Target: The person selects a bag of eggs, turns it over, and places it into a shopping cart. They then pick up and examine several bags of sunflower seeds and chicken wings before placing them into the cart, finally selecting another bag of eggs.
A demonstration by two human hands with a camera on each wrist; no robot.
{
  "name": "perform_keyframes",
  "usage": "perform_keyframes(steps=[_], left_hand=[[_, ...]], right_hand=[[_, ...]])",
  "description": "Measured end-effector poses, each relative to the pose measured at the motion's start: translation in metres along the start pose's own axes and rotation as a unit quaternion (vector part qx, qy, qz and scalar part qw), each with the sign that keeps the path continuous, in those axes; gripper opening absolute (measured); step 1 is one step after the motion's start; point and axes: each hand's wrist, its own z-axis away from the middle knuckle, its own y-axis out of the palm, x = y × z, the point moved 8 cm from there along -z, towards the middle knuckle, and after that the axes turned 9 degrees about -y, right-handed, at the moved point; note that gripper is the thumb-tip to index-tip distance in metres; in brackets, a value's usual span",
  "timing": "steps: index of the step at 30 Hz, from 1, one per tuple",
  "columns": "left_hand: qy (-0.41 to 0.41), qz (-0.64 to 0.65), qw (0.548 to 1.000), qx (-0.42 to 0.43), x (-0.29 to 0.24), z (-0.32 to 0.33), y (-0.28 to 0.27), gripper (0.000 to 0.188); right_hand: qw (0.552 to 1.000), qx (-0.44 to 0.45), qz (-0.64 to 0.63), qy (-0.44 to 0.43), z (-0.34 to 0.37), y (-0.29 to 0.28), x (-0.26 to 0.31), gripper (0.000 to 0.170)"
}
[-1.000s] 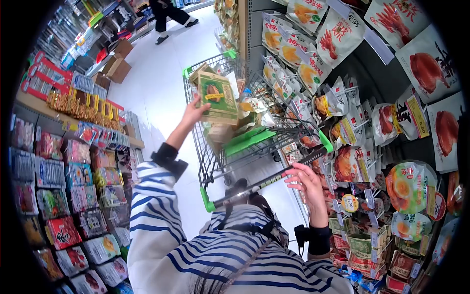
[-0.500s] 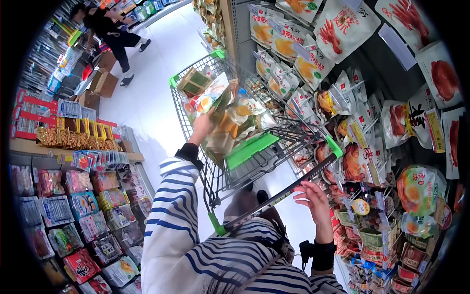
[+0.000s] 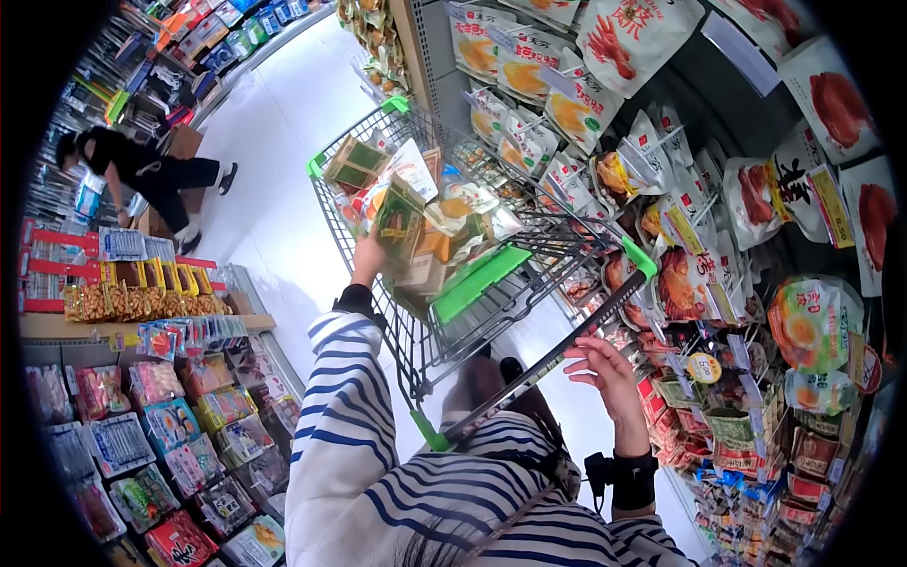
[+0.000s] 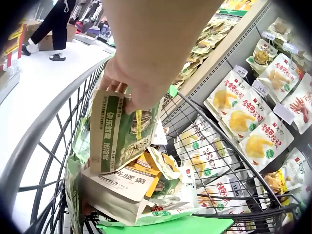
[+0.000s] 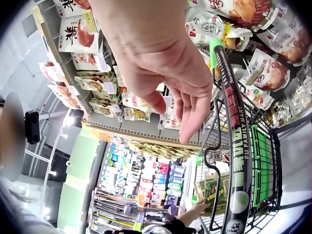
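In the head view my left hand (image 3: 367, 257) grips a green and brown paper snack bag (image 3: 400, 227) by its edge, over the goods in the shopping cart. The left wrist view shows the thumb on the front of this bag (image 4: 124, 129), which stands tilted against a pale carton-like pack (image 4: 119, 187) with a yellow side. Beside the cart's handle (image 3: 539, 373) hovers my right hand (image 3: 605, 373), fingers loosely bent and nothing in them. In the right wrist view that hand (image 5: 168, 78) hangs just left of the handle.
Bagged meat snacks (image 3: 746, 203) hang on a rack along the cart's right side. On the left stands a shelf of small packets (image 3: 170, 425). A person in dark clothes (image 3: 151, 180) walks in the aisle near a cardboard box (image 3: 182, 144). A green flap (image 3: 482, 283) crosses the cart.
The left hand has lowered the green and brown bag from above the cart down among the goods, turning it. The right hand stays by the handle. The person in the aisle has moved left.
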Motion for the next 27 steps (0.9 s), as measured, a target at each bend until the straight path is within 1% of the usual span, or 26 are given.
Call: perform_keyframes(steps=[2,6,7,10,11,12,13,14,15,17,18,19,20,21,23,25,26,27], left_hand=[[-0.027,-0.006,1.0,-0.007,-0.004,0.004,-0.011,0.053],[-0.009,-0.026,0.998,-0.06,-0.018,0.009,-0.032,0.052],[-0.027,-0.02,0.998,-0.048,-0.017,0.007,-0.033,0.055],[0.008,0.03,0.987,-0.156,-0.024,0.002,-0.04,0.061],[0.084,0.021,0.964,-0.25,-0.018,-0.01,-0.029,0.063],[0.176,0.07,0.951,-0.242,-0.046,0.006,-0.053,0.059],[0.206,0.032,0.927,-0.313,-0.041,-0.002,-0.043,0.059],[0.211,0.035,0.945,-0.248,-0.05,-0.005,-0.043,0.052],[0.107,0.072,0.979,-0.156,-0.064,-0.009,-0.055,0.052],[0.185,0.126,0.929,-0.295,-0.084,-0.005,-0.065,0.06],[0.192,0.17,0.932,-0.255,-0.108,0.003,-0.079,0.062],[0.198,0.204,0.929,-0.239,-0.13,0.009,-0.091,0.062],[0.199,0.234,0.925,-0.225,-0.152,0.012,-0.102,0.061],[0.229,0.271,0.91,-0.214,-0.175,0.026,-0.116,0.06],[0.284,0.356,0.872,-0.181,-0.227,0.087,-0.154,0.057],[0.342,0.371,0.842,-0.19,-0.267,0.137,-0.182,0.052],[0.368,0.38,0.827,-0.19,-0.289,0.172,-0.2,0.051],[0.376,0.41,0.815,-0.162,-0.308,0.21,-0.213,0.048]], right_hand=[[1.0,-0.002,0.002,-0.004,0.003,0.0,0.0,0.026],[1.0,-0.009,0.005,-0.011,0.011,0.002,0.001,0.027],[1.0,-0.011,0.006,-0.012,0.013,0.003,0.001,0.027],[0.999,-0.022,-0.008,-0.022,0.022,0.002,0.002,0.027],[0.999,-0.026,-0.01,-0.031,0.026,-0.001,0.0,0.027],[0.998,-0.02,-0.021,-0.049,0.03,-0.004,-0.002,0.029],[0.997,-0.004,-0.038,-0.064,0.035,-0.008,-0.005,0.03],[0.997,-0.003,-0.023,-0.078,0.042,-0.01,-0.004,0.03],[0.995,-0.013,-0.043,-0.088,0.05,-0.015,-0.005,0.029],[0.994,-0.038,-0.049,-0.088,0.063,-0.028,-0.006,0.028],[0.993,-0.048,-0.055,-0.094,0.07,-0.033,-0.001,0.027],[0.99,-0.058,-0.075,-0.105,0.075,-0.04,-0.001,0.028],[0.991,-0.069,-0.054,-0.104,0.082,-0.047,0.002,0.027],[0.988,-0.076,-0.06,-0.122,0.093,-0.052,0.004,0.027],[0.983,-0.086,-0.068,-0.144,0.11,-0.065,0.003,0.027],[0.981,-0.096,-0.068,-0.157,0.129,-0.077,0.0,0.027],[0.979,-0.1,-0.073,-0.165,0.14,-0.083,0.0,0.029],[0.977,-0.103,-0.077,-0.171,0.153,-0.089,0.001,0.03]])
